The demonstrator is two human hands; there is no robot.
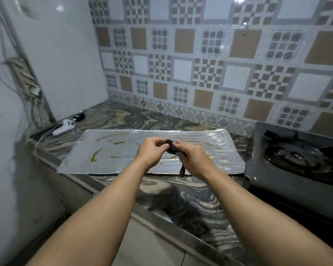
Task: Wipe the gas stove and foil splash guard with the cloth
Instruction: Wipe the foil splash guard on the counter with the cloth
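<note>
The foil splash guard [108, 150] lies flat on the marbled counter, streaked with greenish-yellow smears on its left panel and small brown spots near its front. Above its middle, both hands hold a small bunched black cloth [171, 146]. My left hand [152, 150] pinches the cloth's left side. My right hand [188, 156] grips its right side, and a dark strand hangs below that hand. The black gas stove [296, 160] stands at the right, its burner and pan support visible, apart from both hands.
A white power strip [64, 126] with cables lies at the counter's back left corner, beside a small black object. Wires run up the left wall. The patterned tile wall stands behind. The counter's front edge [161, 223] runs diagonally below my forearms.
</note>
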